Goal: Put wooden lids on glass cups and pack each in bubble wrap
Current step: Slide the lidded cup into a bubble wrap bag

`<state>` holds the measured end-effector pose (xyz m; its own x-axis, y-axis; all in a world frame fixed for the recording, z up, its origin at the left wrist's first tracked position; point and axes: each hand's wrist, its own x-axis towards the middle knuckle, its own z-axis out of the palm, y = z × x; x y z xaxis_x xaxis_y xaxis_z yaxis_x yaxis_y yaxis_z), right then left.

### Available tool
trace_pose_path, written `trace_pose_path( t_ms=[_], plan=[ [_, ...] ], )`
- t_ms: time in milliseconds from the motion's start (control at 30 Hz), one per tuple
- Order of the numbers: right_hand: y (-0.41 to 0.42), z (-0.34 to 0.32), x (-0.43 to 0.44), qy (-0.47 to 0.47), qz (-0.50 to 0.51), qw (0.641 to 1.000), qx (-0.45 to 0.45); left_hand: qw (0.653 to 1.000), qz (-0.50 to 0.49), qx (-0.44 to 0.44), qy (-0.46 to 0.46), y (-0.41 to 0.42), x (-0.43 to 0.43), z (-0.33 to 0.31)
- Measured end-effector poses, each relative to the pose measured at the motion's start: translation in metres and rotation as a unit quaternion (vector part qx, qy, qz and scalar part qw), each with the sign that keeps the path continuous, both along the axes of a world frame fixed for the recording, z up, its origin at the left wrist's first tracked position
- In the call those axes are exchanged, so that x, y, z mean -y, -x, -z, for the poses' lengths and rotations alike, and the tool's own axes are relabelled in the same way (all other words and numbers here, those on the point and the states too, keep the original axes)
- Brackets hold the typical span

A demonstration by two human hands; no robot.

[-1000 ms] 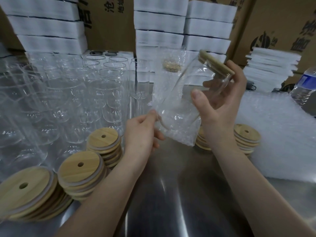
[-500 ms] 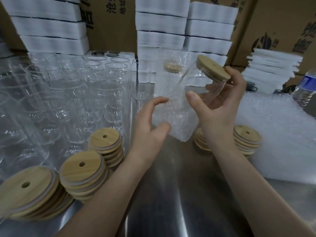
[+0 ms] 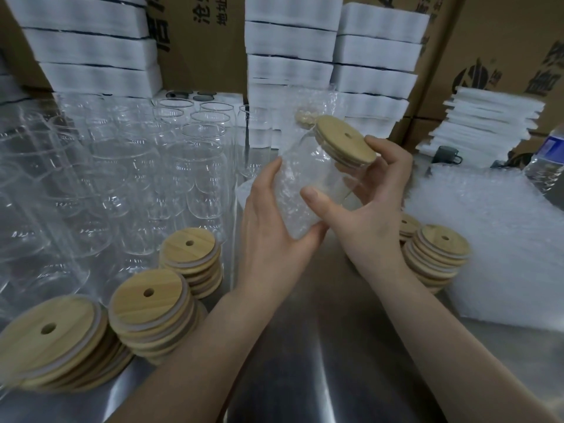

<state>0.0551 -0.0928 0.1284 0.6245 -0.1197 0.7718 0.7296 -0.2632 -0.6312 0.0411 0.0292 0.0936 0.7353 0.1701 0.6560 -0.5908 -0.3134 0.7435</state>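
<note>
A glass cup (image 3: 331,175) with a wooden lid (image 3: 346,138) on it is tilted in the air above the steel table. My right hand (image 3: 370,206) grips the cup, thumb across its side and fingers behind, near the lid. A bubble wrap bag (image 3: 293,190) covers the cup's lower part. My left hand (image 3: 271,227) holds the bag's bottom end, fingers curled round it. Many bare glass cups (image 3: 195,166) stand at the left. Stacks of wooden lids (image 3: 149,312) lie at the front left, and more lids (image 3: 433,257) lie right of my right wrist.
A pile of bubble wrap bags (image 3: 503,239) lies on the right of the steel table (image 3: 305,361). White foam stacks (image 3: 290,47) and cardboard boxes (image 3: 503,44) line the back. A water bottle (image 3: 549,160) stands at the far right edge.
My left hand let go of the bag's edge and came up round its bottom end. The cup slid deeper into the bag and its lid turned toward me.
</note>
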Motion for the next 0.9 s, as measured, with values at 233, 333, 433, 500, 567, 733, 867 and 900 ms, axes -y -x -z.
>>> trace_pose_path(
  t_ms=[233, 333, 433, 500, 567, 733, 867, 900],
  plan=[
    [0.004, -0.001, -0.005, -0.001, -0.031, 0.999, -0.026, 0.998, 0.001, 0.060, 0.036, -0.001, 0.000, -0.003],
    [0.006, -0.004, -0.005, 0.003, -0.011, 1.000, -0.023, 0.999, -0.006, 0.044, 0.016, -0.002, 0.001, -0.005],
    [0.006, -0.007, -0.004, -0.009, 0.022, 1.000, 0.000, 0.997, -0.041, -0.010, -0.062, -0.004, 0.001, -0.005],
    [0.006, -0.009, -0.003, -0.027, 0.032, 0.999, 0.008, 0.989, -0.073, -0.055, -0.114, -0.007, -0.001, 0.000],
    [0.006, -0.010, -0.002, -0.035, 0.037, 0.999, 0.017, 0.980, -0.104, -0.086, -0.146, -0.010, -0.003, 0.006],
    [0.009, -0.007, -0.006, -0.014, 0.042, 0.999, 0.022, 0.985, -0.119, -0.080, -0.099, -0.012, -0.002, 0.011],
    [0.010, -0.005, -0.007, -0.011, 0.043, 0.999, 0.027, 0.990, -0.108, -0.054, -0.066, -0.008, 0.000, 0.007],
    [0.010, -0.004, -0.008, -0.006, 0.045, 0.999, 0.026, 0.991, -0.105, -0.050, -0.065, -0.007, 0.000, 0.006]
  ],
)
